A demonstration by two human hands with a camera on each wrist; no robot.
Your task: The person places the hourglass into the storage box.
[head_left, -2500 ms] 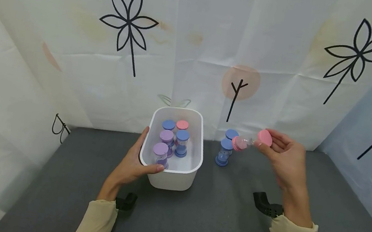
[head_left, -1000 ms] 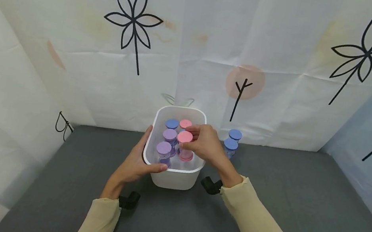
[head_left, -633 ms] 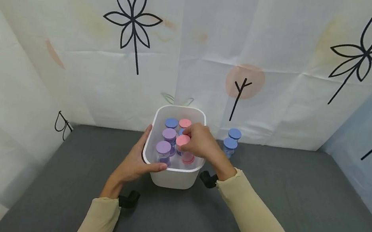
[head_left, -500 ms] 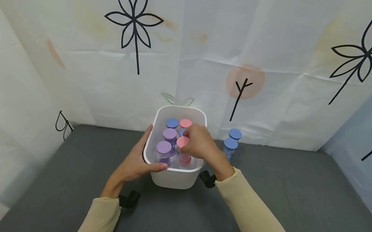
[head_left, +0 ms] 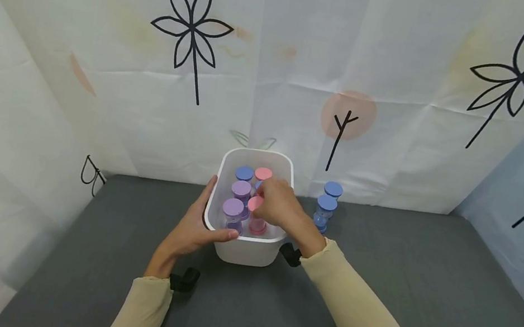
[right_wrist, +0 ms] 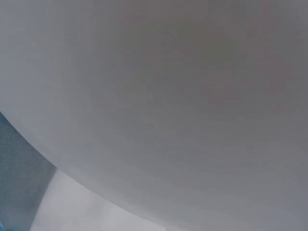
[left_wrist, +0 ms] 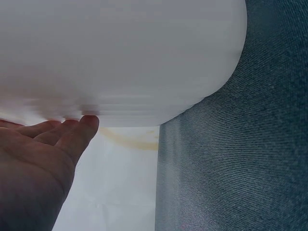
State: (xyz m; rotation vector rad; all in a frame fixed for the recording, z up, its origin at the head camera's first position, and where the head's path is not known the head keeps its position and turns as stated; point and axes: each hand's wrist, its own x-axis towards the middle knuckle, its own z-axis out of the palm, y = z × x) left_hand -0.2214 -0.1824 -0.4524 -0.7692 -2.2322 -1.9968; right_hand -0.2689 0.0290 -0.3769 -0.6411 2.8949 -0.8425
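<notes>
A white plastic bin (head_left: 248, 253) stands on the dark table, holding several small sand timers upright. My left hand (head_left: 188, 229) grips its near left corner, thumb over the front rim; in the left wrist view the fingertips (left_wrist: 89, 121) press its outer wall. Inside the bin, my right hand (head_left: 281, 203) pinches a pink sand timer (head_left: 256, 226) near its top cap. Left of that are two purple timers (head_left: 234, 208), with a blue timer (head_left: 244, 173) and another pink timer (head_left: 263, 173) behind. Another blue cap is partly hidden by the right hand. Bin wall (right_wrist: 168, 120) fills most of the right wrist view.
Two blue sand timers (head_left: 327, 202) stand on the table just right of the bin, one behind the other. A patterned white cloth (head_left: 287, 65) hangs along the table's back edge. The grey tabletop (head_left: 239, 318) stretches in front and to both sides.
My right hand has carried the pink sand timer from the right into the bin, then lowered it and shifted it slightly left beside the purple ones. My left hand has kept its grip on the bin.
</notes>
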